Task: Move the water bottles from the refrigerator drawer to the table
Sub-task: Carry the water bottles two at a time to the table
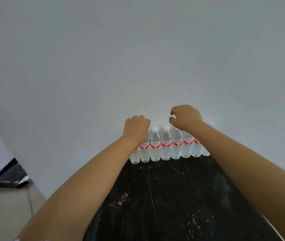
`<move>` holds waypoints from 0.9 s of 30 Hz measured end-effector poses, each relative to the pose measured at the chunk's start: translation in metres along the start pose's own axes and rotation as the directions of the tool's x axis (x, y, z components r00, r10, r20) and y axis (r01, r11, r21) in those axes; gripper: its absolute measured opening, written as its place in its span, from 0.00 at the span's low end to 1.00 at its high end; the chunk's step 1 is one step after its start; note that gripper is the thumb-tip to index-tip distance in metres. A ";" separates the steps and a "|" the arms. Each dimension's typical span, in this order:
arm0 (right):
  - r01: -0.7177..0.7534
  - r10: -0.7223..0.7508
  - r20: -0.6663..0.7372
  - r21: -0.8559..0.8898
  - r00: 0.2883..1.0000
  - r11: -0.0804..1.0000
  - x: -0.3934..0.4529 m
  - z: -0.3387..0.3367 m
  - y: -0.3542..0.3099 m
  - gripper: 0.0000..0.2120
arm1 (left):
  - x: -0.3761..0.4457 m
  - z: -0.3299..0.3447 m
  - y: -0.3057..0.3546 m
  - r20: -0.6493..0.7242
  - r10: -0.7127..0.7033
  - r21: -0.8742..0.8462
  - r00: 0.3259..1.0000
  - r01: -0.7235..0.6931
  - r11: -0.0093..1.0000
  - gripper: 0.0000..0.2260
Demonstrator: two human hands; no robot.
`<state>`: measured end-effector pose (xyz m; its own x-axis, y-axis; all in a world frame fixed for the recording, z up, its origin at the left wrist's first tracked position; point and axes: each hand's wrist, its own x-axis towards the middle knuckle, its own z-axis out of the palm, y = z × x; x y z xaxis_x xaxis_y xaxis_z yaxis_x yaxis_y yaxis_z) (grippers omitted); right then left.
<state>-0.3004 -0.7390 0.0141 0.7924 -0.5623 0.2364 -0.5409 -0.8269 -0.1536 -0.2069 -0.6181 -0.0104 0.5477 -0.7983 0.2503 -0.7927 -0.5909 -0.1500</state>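
Row of water bottles stands upright along the far edge of the dark bench, right against the white wall, touching side by side. Left hand is curled shut over the top of a bottle near the row's left end; looks like it grips the cap, though the cap itself is hidden. Right hand hovers above the right part of the row, fingers loosely curled with a gap, holding nothing. Step, by my read: setting a bottle into the row, placing phase. Next move calls for letting go cleanly and lifting straight up so neighbours don't topple. No refrigerator drawer in view. Bench near side is bare, plenty of room to pull arms back; far edge is packed, wall blocks behind.
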 end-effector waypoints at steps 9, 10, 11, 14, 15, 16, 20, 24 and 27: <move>-0.238 0.234 -0.080 -0.049 0.969 0.970 -0.174 -0.060 0.039 0.18 | -0.094 -0.061 0.098 -0.058 0.320 0.039 0.946 -0.318 0.947 0.15; -0.282 0.279 -0.083 -0.030 0.957 0.959 -0.196 -0.065 0.048 0.19 | -0.104 -0.065 0.114 -0.064 0.362 0.036 0.930 -0.361 0.932 0.15; -0.331 0.329 -0.090 -0.012 0.940 0.944 -0.215 -0.070 0.059 0.18 | -0.111 -0.069 0.129 -0.068 0.401 0.024 0.913 -0.401 0.916 0.15; -0.479 0.475 -0.089 -0.030 0.876 0.877 -0.280 -0.087 0.094 0.17 | -0.133 -0.081 0.181 -0.057 0.502 -0.014 0.863 -0.503 0.864 0.15; -0.528 0.522 -0.092 -0.069 0.848 0.846 -0.303 -0.094 0.106 0.17 | -0.141 -0.085 0.200 -0.057 0.531 -0.029 0.845 -0.533 0.845 0.15; -0.585 0.577 -0.096 -0.105 0.811 0.804 -0.330 -0.102 0.120 0.17 | -0.150 -0.091 0.223 -0.060 0.566 -0.053 0.822 -0.569 0.821 0.14; -0.769 0.753 -0.156 -0.118 0.639 0.628 -0.440 -0.133 0.175 0.15 | -0.202 -0.117 0.324 -0.057 0.711 -0.106 0.701 -0.712 0.694 0.13; -0.879 0.856 -0.203 -0.100 0.476 0.466 -0.555 -0.163 0.218 0.16 | -0.264 -0.153 0.428 -0.106 0.826 -0.131 0.554 -0.831 0.541 0.13; -0.924 0.897 -0.221 -0.100 0.383 0.370 -0.642 -0.189 0.250 0.16 | -0.318 -0.180 0.509 -0.145 0.888 -0.121 0.437 -0.898 0.423 0.13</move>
<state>-0.9974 -0.5835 0.0050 -0.2441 -0.9557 0.1647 -0.9602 0.2143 -0.1794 -0.8325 -0.6435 0.0054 -0.5028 -0.8567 0.1151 -0.8594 0.4812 -0.1729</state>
